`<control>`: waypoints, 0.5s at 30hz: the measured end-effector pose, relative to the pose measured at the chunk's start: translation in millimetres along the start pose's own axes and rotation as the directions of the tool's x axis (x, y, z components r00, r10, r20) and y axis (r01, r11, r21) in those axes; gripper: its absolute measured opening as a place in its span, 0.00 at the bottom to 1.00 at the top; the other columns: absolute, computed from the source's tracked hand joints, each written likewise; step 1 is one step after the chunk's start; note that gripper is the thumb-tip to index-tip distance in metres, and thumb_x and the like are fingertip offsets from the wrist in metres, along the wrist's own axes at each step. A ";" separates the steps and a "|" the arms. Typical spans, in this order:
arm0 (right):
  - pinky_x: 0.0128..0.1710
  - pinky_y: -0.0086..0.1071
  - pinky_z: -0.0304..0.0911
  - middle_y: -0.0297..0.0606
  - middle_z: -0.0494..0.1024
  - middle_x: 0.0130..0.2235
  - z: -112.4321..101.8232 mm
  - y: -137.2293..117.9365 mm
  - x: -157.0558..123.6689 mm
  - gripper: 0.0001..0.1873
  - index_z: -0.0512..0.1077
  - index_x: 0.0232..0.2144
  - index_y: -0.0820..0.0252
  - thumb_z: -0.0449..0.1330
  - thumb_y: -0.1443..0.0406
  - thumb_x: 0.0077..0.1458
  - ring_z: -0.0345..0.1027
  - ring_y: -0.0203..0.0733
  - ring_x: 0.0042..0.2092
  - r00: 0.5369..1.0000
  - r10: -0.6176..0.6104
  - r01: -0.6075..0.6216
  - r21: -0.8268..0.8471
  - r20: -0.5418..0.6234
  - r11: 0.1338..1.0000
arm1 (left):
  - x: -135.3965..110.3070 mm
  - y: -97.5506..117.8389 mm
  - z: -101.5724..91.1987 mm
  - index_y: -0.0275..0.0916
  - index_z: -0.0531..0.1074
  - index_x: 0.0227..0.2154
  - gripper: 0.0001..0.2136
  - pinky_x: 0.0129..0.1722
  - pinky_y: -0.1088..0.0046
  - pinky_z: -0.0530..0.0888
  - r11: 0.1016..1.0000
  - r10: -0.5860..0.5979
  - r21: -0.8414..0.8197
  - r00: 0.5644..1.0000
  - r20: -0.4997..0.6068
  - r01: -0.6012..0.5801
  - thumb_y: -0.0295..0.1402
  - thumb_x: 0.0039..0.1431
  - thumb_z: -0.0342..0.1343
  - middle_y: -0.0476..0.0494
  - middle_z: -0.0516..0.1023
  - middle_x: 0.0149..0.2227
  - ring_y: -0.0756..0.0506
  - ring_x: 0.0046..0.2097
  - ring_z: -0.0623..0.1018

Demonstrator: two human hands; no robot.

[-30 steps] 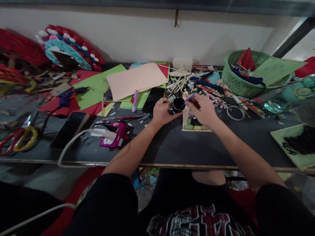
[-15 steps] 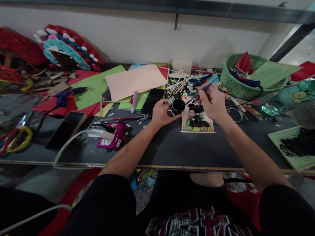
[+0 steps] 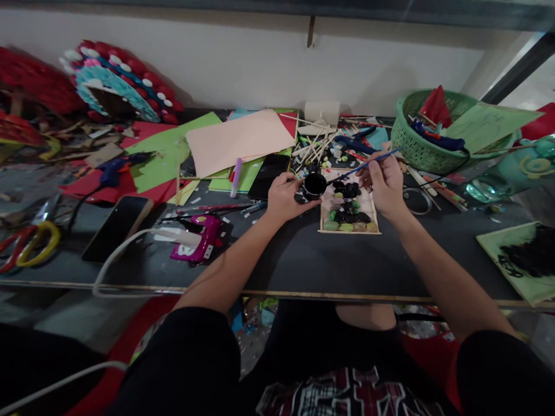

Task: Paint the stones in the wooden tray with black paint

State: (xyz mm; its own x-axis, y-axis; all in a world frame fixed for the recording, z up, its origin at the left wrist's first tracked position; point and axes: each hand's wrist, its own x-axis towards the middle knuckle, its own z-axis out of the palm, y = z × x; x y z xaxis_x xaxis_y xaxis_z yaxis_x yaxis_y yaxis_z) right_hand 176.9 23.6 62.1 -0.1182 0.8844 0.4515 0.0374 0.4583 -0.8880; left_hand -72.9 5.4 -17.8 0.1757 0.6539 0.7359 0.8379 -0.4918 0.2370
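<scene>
Closest in, a black-clad lap sits under the front edge of the dark table (image 3: 303, 263), and both bare forearms reach out over it. On the near left lie a magenta gadget (image 3: 197, 237), a white cable (image 3: 125, 248) and a dark phone (image 3: 115, 228), face up.

Now the middle of the action. The left hand (image 3: 284, 199) is curled round a small black paint pot (image 3: 314, 186), thumb and fingers pressed on its sides, pinning it to the table just left of a shallow wooden tray (image 3: 347, 231). The right hand (image 3: 385, 185) hovers over the tray's far end, pinching a thin blue-handled brush (image 3: 368, 163) between thumb and fingertips. The handle slants up and away to the right, the bristle end down at the pot's mouth. That reads as loading the brush: tip at the paint, not on the work. In the tray, painted stones (image 3: 347, 190): black ones at the far end, green and pale ones nearer.

Judging from here, carrying that tip to the stones calls for a short, steady lift, with the pot kept clamped so it doesn't tip.

Further back lie a second phone (image 3: 271, 176), a peach paper sheet (image 3: 240, 141) and scattered wooden sticks (image 3: 314, 141). A green basket (image 3: 411, 144) stands far right, and a red-and-teal ornament (image 3: 117, 86) leans at the wall.
</scene>
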 end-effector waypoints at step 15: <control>0.16 0.27 0.50 0.29 0.69 0.24 -32.9 20.6 -5.8 0.26 0.63 0.31 0.51 0.65 0.40 0.49 0.62 0.34 0.21 0.938 0.232 -0.176 0.223 -0.257 0.959 | 0.6 -5.3 0.4 0.40 0.73 0.38 0.28 0.48 0.59 0.75 0.982 -0.187 -0.018 0.982 0.011 0.187 0.61 0.47 0.64 0.41 0.74 0.37 0.38 0.46 0.76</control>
State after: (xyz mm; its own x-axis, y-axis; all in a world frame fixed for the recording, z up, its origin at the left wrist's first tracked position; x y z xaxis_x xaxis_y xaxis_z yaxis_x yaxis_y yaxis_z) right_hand 211.0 30.8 44.1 0.1529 0.9588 0.2395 -0.1649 0.2637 -0.9504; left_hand -77.0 8.6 -18.8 0.0219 0.7404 0.6718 0.8463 -0.3715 0.3818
